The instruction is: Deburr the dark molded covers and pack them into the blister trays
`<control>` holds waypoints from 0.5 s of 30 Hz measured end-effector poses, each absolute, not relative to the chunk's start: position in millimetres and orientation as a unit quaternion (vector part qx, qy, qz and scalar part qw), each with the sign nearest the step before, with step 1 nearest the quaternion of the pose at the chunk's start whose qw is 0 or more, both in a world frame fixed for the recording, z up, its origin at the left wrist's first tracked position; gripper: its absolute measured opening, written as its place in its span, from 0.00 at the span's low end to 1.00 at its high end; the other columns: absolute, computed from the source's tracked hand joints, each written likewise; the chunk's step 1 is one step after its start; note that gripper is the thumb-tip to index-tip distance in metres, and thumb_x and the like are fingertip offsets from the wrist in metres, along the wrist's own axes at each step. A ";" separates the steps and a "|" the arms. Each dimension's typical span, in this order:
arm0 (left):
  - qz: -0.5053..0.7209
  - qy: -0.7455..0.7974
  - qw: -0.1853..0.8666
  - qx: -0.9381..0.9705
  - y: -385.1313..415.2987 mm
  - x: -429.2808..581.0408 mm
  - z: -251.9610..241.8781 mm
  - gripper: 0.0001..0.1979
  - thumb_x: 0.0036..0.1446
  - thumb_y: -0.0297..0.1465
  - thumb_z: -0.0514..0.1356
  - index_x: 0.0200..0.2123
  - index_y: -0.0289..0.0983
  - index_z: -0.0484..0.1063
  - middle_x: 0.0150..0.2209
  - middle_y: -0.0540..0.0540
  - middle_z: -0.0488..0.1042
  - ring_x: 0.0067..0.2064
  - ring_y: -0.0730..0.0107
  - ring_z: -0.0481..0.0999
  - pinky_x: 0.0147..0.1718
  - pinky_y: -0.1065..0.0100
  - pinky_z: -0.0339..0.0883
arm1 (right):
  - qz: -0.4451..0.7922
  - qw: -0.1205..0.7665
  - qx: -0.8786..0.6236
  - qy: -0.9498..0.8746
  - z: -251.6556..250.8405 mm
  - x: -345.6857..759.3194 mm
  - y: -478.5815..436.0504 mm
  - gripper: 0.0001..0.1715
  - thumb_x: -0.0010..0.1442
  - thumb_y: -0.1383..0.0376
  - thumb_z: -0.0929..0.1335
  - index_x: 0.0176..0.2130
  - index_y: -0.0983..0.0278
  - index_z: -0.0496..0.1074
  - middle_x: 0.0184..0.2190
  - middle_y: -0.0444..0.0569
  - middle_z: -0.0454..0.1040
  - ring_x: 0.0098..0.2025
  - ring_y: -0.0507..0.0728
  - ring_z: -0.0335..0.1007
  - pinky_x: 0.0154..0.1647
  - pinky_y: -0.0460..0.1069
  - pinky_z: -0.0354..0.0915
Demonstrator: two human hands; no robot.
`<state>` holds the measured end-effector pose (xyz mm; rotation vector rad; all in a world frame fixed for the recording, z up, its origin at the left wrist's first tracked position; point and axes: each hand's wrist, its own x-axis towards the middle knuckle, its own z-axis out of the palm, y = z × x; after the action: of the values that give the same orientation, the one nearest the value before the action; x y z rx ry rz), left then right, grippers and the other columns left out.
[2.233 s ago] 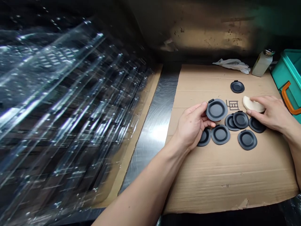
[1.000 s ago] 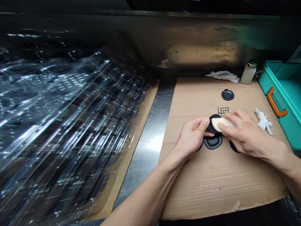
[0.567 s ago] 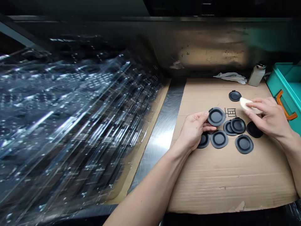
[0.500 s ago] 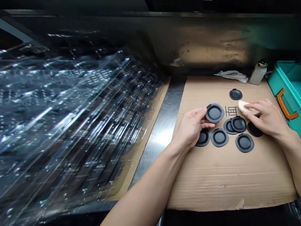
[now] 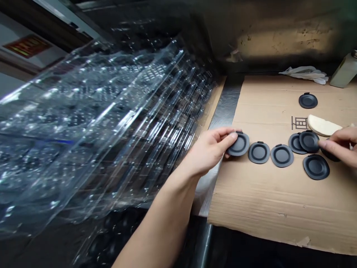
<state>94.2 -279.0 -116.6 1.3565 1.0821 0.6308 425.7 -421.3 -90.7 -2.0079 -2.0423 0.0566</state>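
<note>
My left hand [image 5: 216, 149] grips a black rounded disc-shaped lid [image 5: 240, 144] with a small tab, thumb on its face, fingers behind. It is held near the cardboard's left edge. At the right edge of the view, my right hand [image 5: 344, 145] is partly cut off, its thumb tip beside an overlapping black lid [image 5: 309, 141]. Another dark lid [image 5: 330, 154] shows partly under that hand. A white half-round pad [image 5: 323, 125] lies on the cardboard just behind it. More lids lie around: a left one [image 5: 259, 152], a middle one [image 5: 282, 155] and a front one [image 5: 316, 167].
Stacked clear plastic trays [image 5: 111, 123] fill the left side. The cardboard sheet [image 5: 264, 201] covers the metal bench [image 5: 225, 108]. One lid [image 5: 308, 100] lies farther back. A white glove [image 5: 305, 73] and a bottle [image 5: 344, 70] stand near the back wall.
The view has turned left. My left hand has carried its lid left toward the cardboard's edge. My right hand has let go of the white pad and moved down to the lids.
</note>
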 end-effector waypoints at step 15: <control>0.220 0.464 0.297 0.805 -312.4 115.1 -134.0 0.11 0.62 0.38 0.63 0.43 0.39 0.80 0.37 0.45 0.79 0.32 0.66 0.73 0.37 0.64 0.68 | 0.003 0.059 -0.663 -0.746 -111.3 396.8 -441.1 0.23 0.56 0.42 0.71 0.29 0.57 0.69 0.23 0.46 0.69 0.16 0.53 0.53 0.25 0.55 0.58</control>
<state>115.1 -312.4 -134.0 2.1405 1.2329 0.5835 396.8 -441.1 -111.3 -2.0093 -2.2601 0.0094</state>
